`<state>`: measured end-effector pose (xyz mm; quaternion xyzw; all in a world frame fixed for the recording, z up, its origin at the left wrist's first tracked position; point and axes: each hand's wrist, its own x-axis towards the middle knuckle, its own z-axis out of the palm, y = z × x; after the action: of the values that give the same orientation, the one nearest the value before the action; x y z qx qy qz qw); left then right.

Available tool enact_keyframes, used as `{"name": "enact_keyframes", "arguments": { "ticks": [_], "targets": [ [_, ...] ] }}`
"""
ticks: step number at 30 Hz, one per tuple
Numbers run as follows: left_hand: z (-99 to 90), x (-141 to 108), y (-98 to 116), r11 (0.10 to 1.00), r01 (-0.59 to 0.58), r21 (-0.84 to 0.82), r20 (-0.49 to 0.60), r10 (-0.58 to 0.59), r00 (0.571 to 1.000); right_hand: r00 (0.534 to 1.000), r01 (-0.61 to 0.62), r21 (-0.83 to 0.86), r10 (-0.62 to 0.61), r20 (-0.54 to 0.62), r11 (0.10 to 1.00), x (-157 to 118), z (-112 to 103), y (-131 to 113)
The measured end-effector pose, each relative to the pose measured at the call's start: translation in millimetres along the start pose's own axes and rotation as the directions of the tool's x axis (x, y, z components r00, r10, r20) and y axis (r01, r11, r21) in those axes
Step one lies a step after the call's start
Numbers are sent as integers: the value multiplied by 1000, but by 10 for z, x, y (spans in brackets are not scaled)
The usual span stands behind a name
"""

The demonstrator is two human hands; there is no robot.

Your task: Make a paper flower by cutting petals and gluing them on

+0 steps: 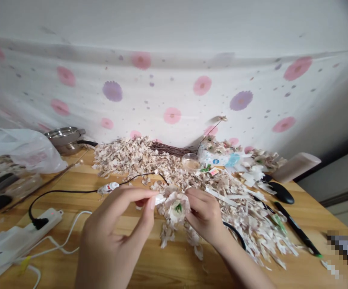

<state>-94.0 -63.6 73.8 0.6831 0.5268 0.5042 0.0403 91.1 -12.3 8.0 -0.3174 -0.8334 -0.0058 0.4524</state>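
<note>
Currently, the left hand (116,226) and right hand (205,214) each pinch one pale handmade flower (177,206).

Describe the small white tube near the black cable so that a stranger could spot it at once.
On the wooden table, find the big heap of pale flaky scraps at the middle of the back edge. Just in front of it, a thin black cable crosses the table beyond the person's left hand. Beside that cable lies a small white tube with red markings, the only one of its kind there.
</note>
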Motion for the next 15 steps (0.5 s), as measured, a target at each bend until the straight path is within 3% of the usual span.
{"name": "enact_keyframes", "arguments": {
  "ticks": [10,15],
  "targets": [
    [109,24,-16,996,-73,46,24,72,997,1000,10,-40,-10,19,999,25,3,3],
    [125,26,-15,998,-57,-10,66,57,996,998,-17,-49,19,54,999,7,11,13]
  ]
}}
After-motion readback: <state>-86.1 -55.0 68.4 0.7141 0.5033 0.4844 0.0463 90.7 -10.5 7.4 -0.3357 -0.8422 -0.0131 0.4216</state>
